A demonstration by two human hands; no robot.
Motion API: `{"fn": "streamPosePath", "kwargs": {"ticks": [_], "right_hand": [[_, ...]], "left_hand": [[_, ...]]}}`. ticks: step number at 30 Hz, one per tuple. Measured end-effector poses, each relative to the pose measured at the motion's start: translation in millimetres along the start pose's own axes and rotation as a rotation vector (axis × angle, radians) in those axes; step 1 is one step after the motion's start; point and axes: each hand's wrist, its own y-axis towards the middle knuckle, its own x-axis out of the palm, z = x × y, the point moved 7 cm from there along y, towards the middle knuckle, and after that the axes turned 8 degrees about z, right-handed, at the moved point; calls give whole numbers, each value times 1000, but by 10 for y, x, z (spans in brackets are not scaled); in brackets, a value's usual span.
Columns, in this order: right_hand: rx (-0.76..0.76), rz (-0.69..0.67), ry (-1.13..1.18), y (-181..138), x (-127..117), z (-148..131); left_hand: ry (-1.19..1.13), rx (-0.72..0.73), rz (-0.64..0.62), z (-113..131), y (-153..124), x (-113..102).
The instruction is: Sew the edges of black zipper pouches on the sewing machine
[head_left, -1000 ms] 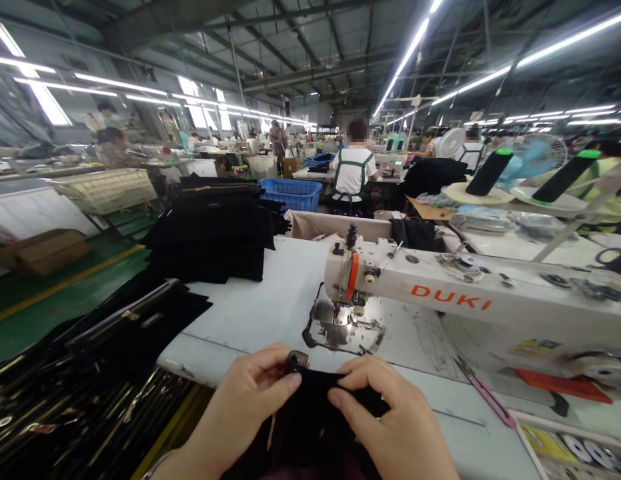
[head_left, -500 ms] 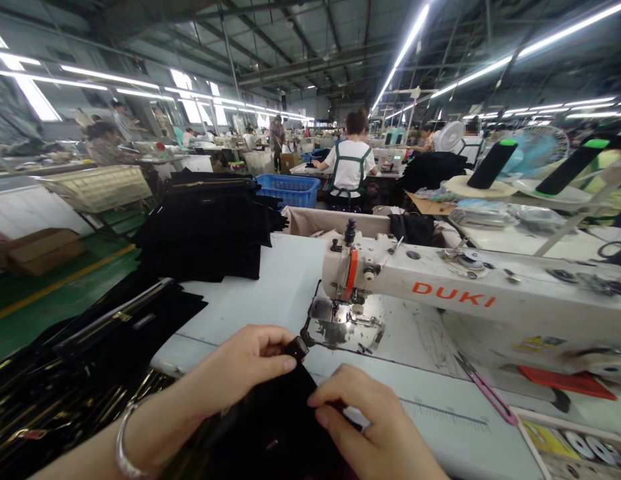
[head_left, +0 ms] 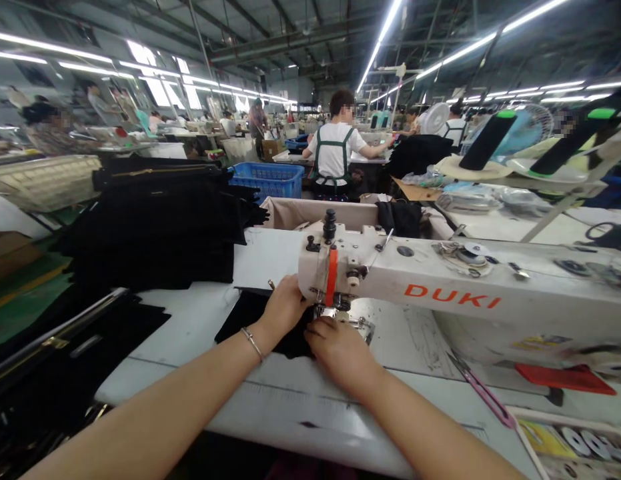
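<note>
A black fabric piece [head_left: 243,320] lies on the sewing machine bed, its right edge at the presser foot [head_left: 326,312]. My left hand [head_left: 285,305] is closed on the far part of the fabric, left of the machine head, its fingertips partly hidden. At the near edge, just in front of the needle area, my right hand [head_left: 340,347] has its fingers curled and pinched on the same cloth. The white sewing machine [head_left: 380,273] reaches in from the right, and its head hides part of the stitching spot.
Stacked black fabric pieces [head_left: 160,220] stand at the left, with black zippered pieces [head_left: 65,347] nearer me. Pink-handled snips [head_left: 485,393] lie right of my right arm, beside a parts tray [head_left: 565,440]. Beyond are a blue basket [head_left: 267,180], thread cones [head_left: 487,141] and a seated co-worker [head_left: 335,147].
Both hands have moved forward with the black fabric, from in front of the table edge to under the machine head. The view has shifted slightly right.
</note>
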Motion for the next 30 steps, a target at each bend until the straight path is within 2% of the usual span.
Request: {"fn": "streamPosePath", "kwargs": {"ticks": [4,8,11,16,30], "right_hand": [[-26,26,19,-208,-69,98],[-7,173,73,-345,-135,54],[-1,188,77,-329,-148,25],[-9,167,96,-279,-178,3],[34,138,99,-285,-179,25]], "left_hand": [[-6,78,-44,100,-164,95],[-24,214,-72,178,-515,48],[0,329,-85,222,-650,26],[15,390,-127,239,-634,35],[18,380,-168,265,-565,36]]}}
